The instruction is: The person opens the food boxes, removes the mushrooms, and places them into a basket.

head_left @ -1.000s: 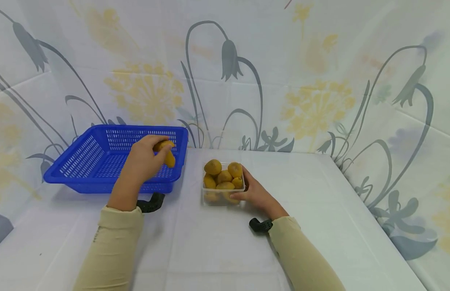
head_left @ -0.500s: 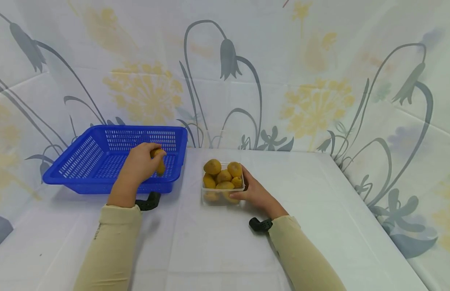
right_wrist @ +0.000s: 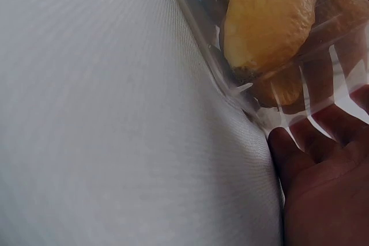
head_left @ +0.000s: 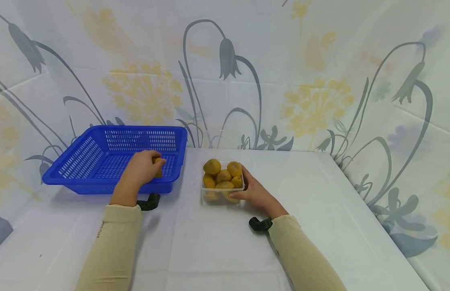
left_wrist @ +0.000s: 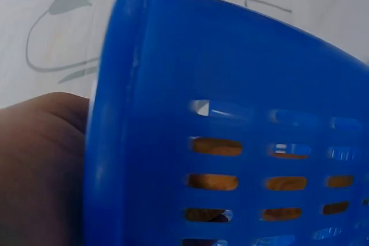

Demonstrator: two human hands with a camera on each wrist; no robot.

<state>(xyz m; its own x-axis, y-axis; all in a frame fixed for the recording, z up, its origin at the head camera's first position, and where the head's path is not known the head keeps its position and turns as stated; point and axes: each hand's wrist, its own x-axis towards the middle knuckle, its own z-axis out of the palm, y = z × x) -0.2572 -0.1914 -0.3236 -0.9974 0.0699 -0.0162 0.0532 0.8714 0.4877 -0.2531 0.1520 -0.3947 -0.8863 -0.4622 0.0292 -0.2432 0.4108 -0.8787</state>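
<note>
The left hand (head_left: 141,167) grips a yellow fruit (head_left: 158,169) inside the blue plastic basket (head_left: 88,146), near its front right corner; the hold itself is mostly hidden behind the knuckles. The right hand (head_left: 255,194) holds the clear plastic container (head_left: 225,190) at its right side, thumb at the front. To handle the fruit well, a light pinch, wrist high above the rim and a gentle touch near the basket floor would probably avoid bruising or a roll. The right hand should brace without squeezing, as the thin walls likely flex. Lemon-like fruits (head_left: 212,166) heap up to the container's rim, so a knock could spill them onto the white-covered tabletop (head_left: 210,250). The basket's near wall stands beneath the left wrist.
</note>
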